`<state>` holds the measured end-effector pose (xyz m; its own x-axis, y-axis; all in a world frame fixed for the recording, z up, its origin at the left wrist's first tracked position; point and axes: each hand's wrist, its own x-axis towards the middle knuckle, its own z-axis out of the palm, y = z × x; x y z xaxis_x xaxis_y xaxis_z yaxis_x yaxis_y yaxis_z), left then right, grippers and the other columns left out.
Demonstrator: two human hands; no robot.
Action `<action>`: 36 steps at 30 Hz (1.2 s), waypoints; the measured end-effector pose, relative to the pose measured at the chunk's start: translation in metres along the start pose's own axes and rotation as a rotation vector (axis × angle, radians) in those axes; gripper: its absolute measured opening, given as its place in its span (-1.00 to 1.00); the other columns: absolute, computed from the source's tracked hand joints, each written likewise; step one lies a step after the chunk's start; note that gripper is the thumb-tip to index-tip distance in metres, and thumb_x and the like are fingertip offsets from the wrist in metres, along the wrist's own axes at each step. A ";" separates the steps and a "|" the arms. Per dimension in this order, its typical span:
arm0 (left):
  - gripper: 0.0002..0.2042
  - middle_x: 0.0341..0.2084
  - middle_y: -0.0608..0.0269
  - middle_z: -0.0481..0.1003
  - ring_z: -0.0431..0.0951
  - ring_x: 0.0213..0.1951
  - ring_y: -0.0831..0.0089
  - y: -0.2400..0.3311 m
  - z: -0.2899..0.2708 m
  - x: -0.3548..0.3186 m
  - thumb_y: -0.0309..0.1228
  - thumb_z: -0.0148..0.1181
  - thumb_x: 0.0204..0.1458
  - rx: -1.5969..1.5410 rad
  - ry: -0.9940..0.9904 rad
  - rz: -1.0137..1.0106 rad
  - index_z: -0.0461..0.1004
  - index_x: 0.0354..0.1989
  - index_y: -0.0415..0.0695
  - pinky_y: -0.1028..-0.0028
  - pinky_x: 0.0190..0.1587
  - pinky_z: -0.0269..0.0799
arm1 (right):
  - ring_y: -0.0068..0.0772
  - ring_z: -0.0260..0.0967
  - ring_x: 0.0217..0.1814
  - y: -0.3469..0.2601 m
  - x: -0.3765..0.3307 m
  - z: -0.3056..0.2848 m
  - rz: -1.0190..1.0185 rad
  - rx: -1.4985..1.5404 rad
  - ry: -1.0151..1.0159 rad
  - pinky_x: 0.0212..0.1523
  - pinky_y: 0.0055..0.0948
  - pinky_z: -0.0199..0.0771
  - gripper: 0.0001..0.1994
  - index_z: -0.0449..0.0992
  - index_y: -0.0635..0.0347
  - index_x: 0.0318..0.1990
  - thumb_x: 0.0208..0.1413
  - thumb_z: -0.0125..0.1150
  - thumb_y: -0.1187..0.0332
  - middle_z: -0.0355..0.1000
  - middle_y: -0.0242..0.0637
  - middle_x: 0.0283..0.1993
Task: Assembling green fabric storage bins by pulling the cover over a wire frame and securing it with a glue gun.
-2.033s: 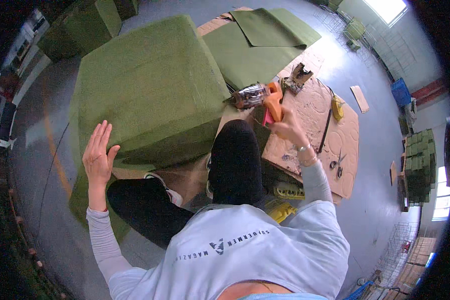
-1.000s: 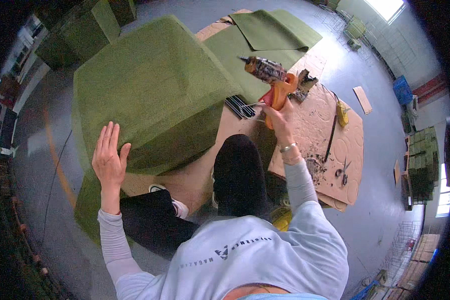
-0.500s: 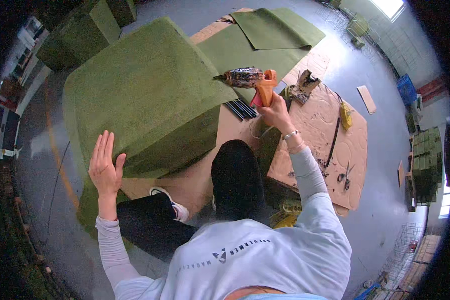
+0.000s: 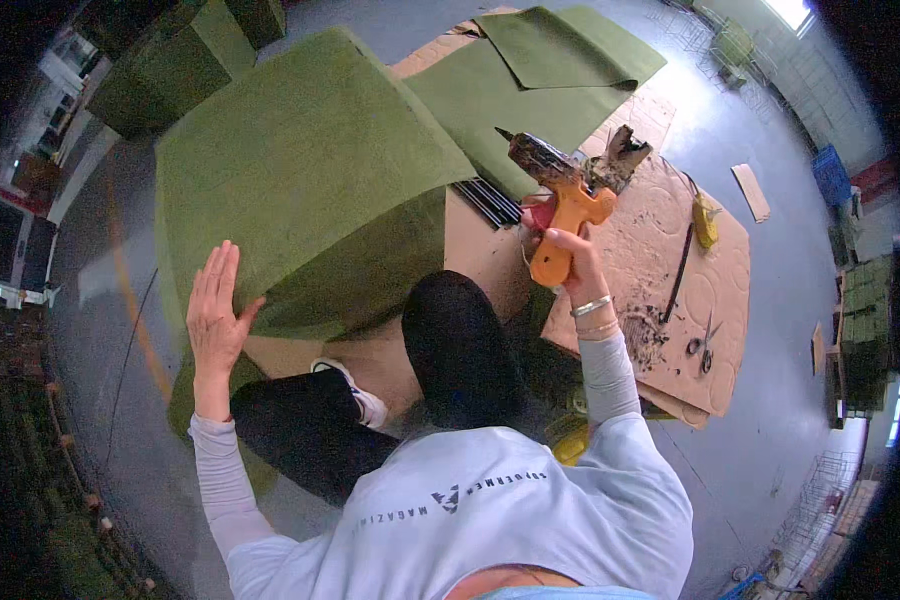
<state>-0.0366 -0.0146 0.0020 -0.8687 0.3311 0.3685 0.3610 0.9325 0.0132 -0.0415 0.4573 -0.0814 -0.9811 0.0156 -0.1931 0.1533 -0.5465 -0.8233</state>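
Note:
My right hand point(image 4: 576, 255) grips an orange hot glue gun point(image 4: 570, 210) by its handle. Its dark, glue-smeared barrel points up and to the left, off the fabric. Fingers stretched out flat, my left hand point(image 4: 215, 318) rests at the near left edge of a large block covered in green fabric point(image 4: 300, 150). A loose-looking flap of that fabric overhangs the block's near side, which lies in shadow. Several black glue sticks point(image 4: 487, 203) lie beside the block's right corner, near the gun.
On a cardboard-topped surface point(image 4: 715, 290) at right lie scissors point(image 4: 706, 346), a black stick point(image 4: 679, 275), a yellow tool point(image 4: 705, 222) and a charred cardboard holder point(image 4: 620, 160). Folded green fabric point(image 4: 560, 50) lies beyond. Another green block point(image 4: 165, 85) stands far left.
My right hand has drawn the glue gun back to the right, away from the block, and its tip now points farther upward. My left hand stays at the block's edge.

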 end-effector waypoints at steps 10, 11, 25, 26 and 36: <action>-0.37 0.24 0.30 0.22 0.19 0.26 0.29 -0.043 -0.003 -0.040 -0.68 0.03 -0.09 0.130 -0.005 -0.031 0.21 0.25 0.01 0.18 0.32 0.08 | -0.09 0.30 0.13 0.040 -0.043 0.014 -0.315 0.102 -0.133 0.19 -0.15 0.27 -0.53 0.32 0.21 -0.03 -0.21 0.20 0.53 0.35 -0.21 -0.10; -0.37 0.24 0.29 0.22 0.19 0.26 0.29 -0.047 -0.004 -0.044 -0.68 0.04 -0.09 0.128 0.015 -0.021 0.22 0.25 0.01 0.19 0.32 0.08 | -0.07 0.30 0.11 0.040 -0.045 0.022 -0.335 0.126 -0.250 0.23 -0.12 0.21 -0.55 0.32 0.22 -0.05 -0.22 0.22 0.51 0.34 -0.21 -0.12; -0.67 0.00 0.16 0.47 0.34 0.18 0.31 -0.082 -0.027 -0.037 -0.63 0.16 -0.09 -0.484 -0.049 -0.177 0.53 -0.08 -0.19 0.38 0.21 0.25 | -0.45 0.30 -0.44 -0.007 -0.078 0.156 -0.742 -1.200 -0.432 -0.37 -0.51 0.33 -0.61 0.42 0.27 -0.27 -0.28 0.47 0.37 0.37 -0.32 -0.41; -0.68 -0.02 0.19 0.49 0.36 0.17 0.33 -0.088 -0.025 -0.041 -0.63 0.16 -0.08 -0.553 -0.041 -0.173 0.54 -0.09 -0.18 0.38 0.18 0.29 | -0.33 0.28 -0.44 0.003 -0.081 0.164 -0.700 -1.158 -0.467 -0.38 -0.44 0.31 -0.62 0.41 0.27 -0.27 -0.27 0.43 0.36 0.31 -0.27 -0.43; -0.79 -0.12 0.22 0.56 0.41 0.12 0.39 -0.095 -0.020 -0.050 -0.60 0.06 0.04 -0.907 0.087 -0.238 0.57 -0.17 -0.20 0.44 0.15 0.28 | -0.18 0.28 -0.43 0.129 -0.096 0.241 -0.666 -1.021 -0.688 -0.40 -0.38 0.30 -0.56 0.37 0.25 -0.33 -0.32 0.51 0.28 0.24 -0.21 -0.43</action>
<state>-0.0206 -0.1230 0.0007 -0.9384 0.1006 0.3306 0.3356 0.4934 0.8024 0.0439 0.1832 -0.0401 -0.7175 -0.5437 0.4354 -0.6333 0.2489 -0.7328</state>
